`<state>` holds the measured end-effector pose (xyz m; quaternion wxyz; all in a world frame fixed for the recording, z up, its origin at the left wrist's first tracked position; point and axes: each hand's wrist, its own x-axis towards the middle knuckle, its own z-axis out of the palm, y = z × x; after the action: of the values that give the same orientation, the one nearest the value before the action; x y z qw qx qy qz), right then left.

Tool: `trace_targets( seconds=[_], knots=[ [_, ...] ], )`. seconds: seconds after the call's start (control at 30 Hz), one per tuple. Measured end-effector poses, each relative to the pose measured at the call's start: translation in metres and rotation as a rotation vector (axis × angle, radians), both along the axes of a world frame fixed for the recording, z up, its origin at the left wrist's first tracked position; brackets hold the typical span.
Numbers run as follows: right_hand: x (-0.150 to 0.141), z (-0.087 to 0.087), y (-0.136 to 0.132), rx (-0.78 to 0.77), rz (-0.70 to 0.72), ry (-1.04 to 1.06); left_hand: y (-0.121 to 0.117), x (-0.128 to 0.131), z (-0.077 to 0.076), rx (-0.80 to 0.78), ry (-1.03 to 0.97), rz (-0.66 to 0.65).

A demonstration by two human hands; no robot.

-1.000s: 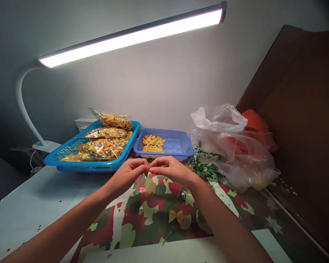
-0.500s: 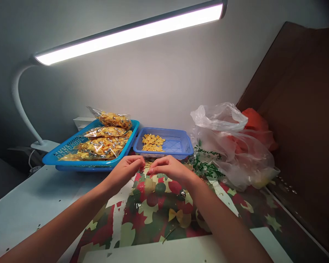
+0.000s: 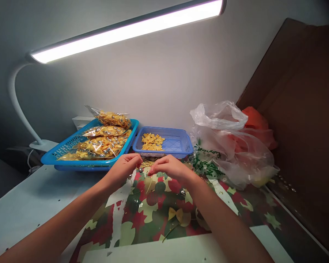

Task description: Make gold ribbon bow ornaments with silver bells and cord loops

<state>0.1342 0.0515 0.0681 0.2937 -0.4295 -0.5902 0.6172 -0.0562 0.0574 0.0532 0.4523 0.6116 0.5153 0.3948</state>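
My left hand (image 3: 127,166) is closed, its fingers curled. A small silver bell (image 3: 140,169) shows right at its fingertips; whether it is held or lies on the table I cannot tell. Another silver bell (image 3: 130,176) sits under this hand. My right hand (image 3: 168,167) pinches a thin gold twist tie (image 3: 149,185), which hangs down from the fingertips. Behind both hands lies a bundle of gold twist ties (image 3: 146,163). Closer to me, a gold ribbon bow (image 3: 176,215) with a thin tail rests on the patterned sheet (image 3: 150,212).
A blue basket (image 3: 178,143) with small gold bows stands behind my hands. At left, a turquoise basket (image 3: 50,157) holds packed bags (image 3: 101,146). Plastic bags (image 3: 230,153) and a brown panel (image 3: 298,109) are at right. A lamp (image 3: 131,31) hangs above. One bell (image 3: 182,193) lies near my right forearm.
My hands have moved apart, the left one shifting a little left. Bells by my left hand and the twist tie below my right fingers now show clearly.
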Motion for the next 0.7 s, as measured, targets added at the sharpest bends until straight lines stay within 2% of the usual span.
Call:
trace_targets(
  seconds=[0.7],
  knots=[
    [0.0001, -0.0002, 0.0009, -0.006, -0.014, -0.034, 0.0005, 0.0016, 0.0024, 0.012, 0.027, 0.033]
  ],
)
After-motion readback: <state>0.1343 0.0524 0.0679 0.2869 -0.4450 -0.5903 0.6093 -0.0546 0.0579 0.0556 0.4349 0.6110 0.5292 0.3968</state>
